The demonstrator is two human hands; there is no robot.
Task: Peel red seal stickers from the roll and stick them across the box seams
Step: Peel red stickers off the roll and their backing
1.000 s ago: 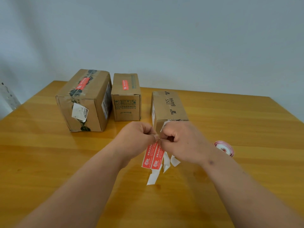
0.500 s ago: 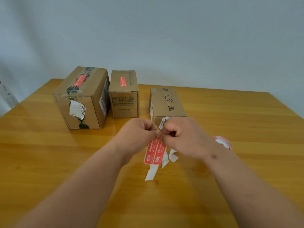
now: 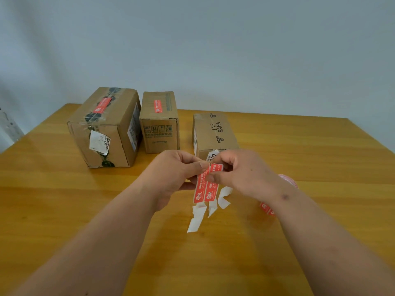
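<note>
Your left hand (image 3: 173, 178) and right hand (image 3: 243, 176) meet above the table (image 3: 320, 157), and both pinch the top of a strip of red stickers (image 3: 205, 186) between thumb and fingertips. Two stickers hang side by side on the strip, printed in white characters too small to read. Below them the white backing paper (image 3: 197, 218) dangles in torn, curling tails.

Just behind your hands lies the box on the right (image 3: 213, 131), printed "INS BAHA" on top; your fingers cover most of the white label on its near end, and only some digits show. It carries no red sticker that you can see.

The middle box (image 3: 159, 122) has one red sticker (image 3: 157, 106) on top and handling symbols on its front. The large box on the left (image 3: 106, 129) has a red sticker (image 3: 102, 105) over dark-patterned tape, plus a peeling white shipping label (image 3: 98, 142), its print illegible.

The sticker roll (image 3: 288, 181) sits mostly hidden behind your right wrist. A blurred red patch shows beside your right forearm.
</note>
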